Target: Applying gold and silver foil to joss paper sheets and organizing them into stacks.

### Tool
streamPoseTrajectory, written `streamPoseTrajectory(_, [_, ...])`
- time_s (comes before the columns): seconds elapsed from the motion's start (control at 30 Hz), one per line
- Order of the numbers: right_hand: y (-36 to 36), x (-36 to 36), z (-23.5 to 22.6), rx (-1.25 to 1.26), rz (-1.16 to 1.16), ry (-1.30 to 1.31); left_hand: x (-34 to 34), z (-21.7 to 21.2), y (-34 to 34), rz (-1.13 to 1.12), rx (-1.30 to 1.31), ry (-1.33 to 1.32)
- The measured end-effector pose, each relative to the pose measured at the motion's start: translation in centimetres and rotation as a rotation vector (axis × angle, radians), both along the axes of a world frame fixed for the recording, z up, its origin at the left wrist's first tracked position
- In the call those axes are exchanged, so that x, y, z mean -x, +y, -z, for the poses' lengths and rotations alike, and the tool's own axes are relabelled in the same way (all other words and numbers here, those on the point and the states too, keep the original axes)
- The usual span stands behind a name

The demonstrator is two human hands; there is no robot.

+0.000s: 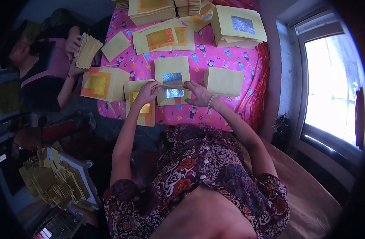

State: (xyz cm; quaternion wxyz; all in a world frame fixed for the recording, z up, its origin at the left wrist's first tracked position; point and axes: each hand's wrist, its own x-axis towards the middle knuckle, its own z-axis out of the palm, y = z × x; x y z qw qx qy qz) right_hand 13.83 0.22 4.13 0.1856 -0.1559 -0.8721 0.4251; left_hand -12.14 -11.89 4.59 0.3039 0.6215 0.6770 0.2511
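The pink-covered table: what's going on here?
The person's left hand and right hand hold a piece of paper between them, over a yellow sheet with a silver patch. At the left, a co-worker holds a bundle of papers. A plain-topped stack sits to the right, a gold-patched stack to the left.

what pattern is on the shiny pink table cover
The shiny pink table cover is printed with small cartoon figures, some partly blue, best seen in the head view.
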Motion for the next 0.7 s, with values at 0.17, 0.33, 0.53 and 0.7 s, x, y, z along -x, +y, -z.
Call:
streamPoseTrajectory(0.17, [0.6, 2.2, 2.2, -0.020, 0.229, -0.074, 1.0, 0.7, 1.0, -0.106, 0.048, 0.028])
streamPoseTrajectory(0.33, [1.0, 4.1, 2.4, -0.001, 0.442, -0.195, 1.5, 2.8, 1.4, -0.275, 0.005, -0.260])
streamPoseTrajectory(0.53, [2.6, 5.1, 3.6, 0.034, 0.562, -0.308, 0.7, 2.9, 3.3, -0.361, -0.035, -0.255])
streamPoseTrajectory(0.7, [3.3, 5.6, 4.2, 0.144, 0.635, -0.259, 0.7, 4.3, 4.2, -0.520, 0.070, -0.159])
